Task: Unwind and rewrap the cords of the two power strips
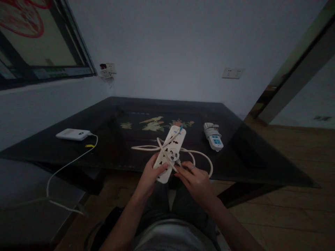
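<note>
Grey shirt cloth (170, 237) lies nearest, at six o'clock. Toward twelve, the left hand (152, 171) grasps a long white plastic power strip (174, 143) over the near edge of the black, flower-decorated counter (115, 143); the right hand (197, 179) pinches a white cord (178, 162) beside its round white plug (173, 154).

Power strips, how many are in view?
2: one power strip in the left hand, and a second strip, wrapped in its cord, on the table to the right. Dim areas could hide more.
</note>
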A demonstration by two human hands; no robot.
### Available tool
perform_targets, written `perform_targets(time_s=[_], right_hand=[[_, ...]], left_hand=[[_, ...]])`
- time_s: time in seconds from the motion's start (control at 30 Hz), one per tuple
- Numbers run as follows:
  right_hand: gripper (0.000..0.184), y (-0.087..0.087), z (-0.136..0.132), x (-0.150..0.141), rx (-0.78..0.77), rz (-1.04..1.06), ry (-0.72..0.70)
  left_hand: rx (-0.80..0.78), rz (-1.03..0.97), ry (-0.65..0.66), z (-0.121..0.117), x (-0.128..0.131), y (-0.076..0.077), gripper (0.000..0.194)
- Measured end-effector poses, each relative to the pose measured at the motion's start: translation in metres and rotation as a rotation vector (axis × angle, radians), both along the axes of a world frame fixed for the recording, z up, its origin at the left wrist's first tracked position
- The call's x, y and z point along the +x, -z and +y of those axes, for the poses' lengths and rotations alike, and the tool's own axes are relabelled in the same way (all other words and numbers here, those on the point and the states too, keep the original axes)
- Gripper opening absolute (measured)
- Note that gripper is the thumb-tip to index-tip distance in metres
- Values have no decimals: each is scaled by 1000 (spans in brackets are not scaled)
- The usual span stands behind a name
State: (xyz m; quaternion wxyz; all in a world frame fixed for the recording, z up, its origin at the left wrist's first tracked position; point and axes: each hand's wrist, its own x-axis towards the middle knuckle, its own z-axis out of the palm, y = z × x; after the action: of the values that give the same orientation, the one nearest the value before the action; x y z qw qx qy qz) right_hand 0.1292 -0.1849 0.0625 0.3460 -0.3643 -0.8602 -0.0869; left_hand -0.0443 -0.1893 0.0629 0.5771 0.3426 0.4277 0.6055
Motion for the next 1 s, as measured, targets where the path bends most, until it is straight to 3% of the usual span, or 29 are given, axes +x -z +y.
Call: perform_targets(time_s=[0.13,0.37,0.57,0.7,0.77,0.87,0.93,1.0], right_hand=[[25,1,-1,-2,-15,-37,20],[21,1,-2,-4,-59,-28,-56],[26,-10,-4,11,-150,360,-208],[27,-23,-7,40,-110,596,-62],[20,-27,-3,58,-130,865,6],[21,-31,11,86,-211,1327,-105],[27,-34,22,104,-315,1489,-204],[25,-38,31,124,-401,1580,-189]], left_hand=[[3,55,5,0,2,6,42],[-21,44,-64,1,-2,9,47],[-1,-2,-135,-2,-6,5,55],[-10,-100,-135,-4,-14,4,62],[-29,-147,-155,-6,-21,4,57],[-86,-244,-150,-12,-32,2,45],[-131,-319,-148,-18,-36,-2,35],[-179,-387,-140,-24,-38,-7,28]])
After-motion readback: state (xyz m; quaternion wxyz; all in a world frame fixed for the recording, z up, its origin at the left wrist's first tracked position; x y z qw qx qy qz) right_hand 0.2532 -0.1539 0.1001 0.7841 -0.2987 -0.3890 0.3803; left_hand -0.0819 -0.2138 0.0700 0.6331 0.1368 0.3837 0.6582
